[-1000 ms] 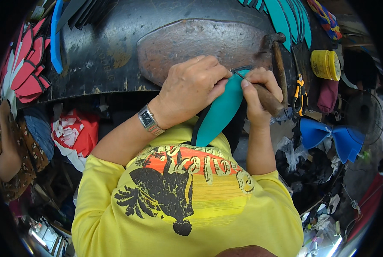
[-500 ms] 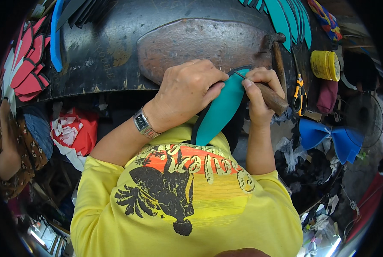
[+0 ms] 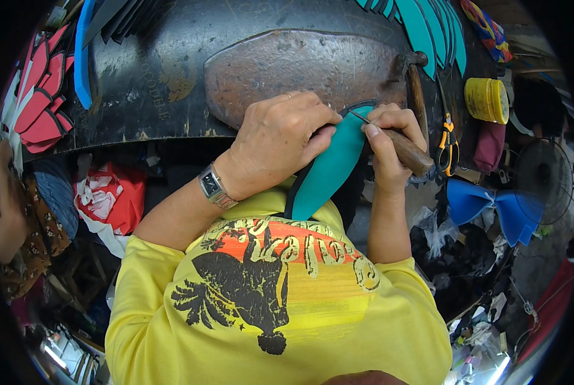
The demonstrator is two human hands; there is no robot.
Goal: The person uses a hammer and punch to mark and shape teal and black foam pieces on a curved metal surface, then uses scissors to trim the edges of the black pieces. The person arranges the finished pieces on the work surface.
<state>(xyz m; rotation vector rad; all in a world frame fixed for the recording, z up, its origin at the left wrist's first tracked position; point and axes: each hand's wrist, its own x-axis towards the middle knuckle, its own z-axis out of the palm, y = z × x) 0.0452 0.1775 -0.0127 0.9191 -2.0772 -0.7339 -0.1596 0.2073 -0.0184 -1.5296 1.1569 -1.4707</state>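
Observation:
A long teal piece with a black edge (image 3: 329, 163) slants from the table edge down to my yellow shirt. My left hand (image 3: 277, 131) is closed, pinching the dark rim near the upper end of this piece. My right hand (image 3: 393, 128) grips an awl (image 3: 410, 153) by its wooden handle. The awl's thin metal shaft points left and its tip meets the upper end of the teal piece, close to my left fingertips. Just beyond both hands lies a worn brown slab (image 3: 300, 70) on the black table (image 3: 126, 96).
A hammer (image 3: 417, 86) rests at the slab's right end. Farther right are orange-handled scissors (image 3: 449, 144) and a yellow tub (image 3: 485, 101). Teal pieces (image 3: 422, 32) lie at the far right, red pieces (image 3: 40, 109) and a blue strip (image 3: 83, 61) at left. Another person's arm (image 3: 8, 212) shows there.
The awl handle and my right hand have shifted very slightly; the tip stays at the upper end of the teal piece. My left hand keeps its pinch.

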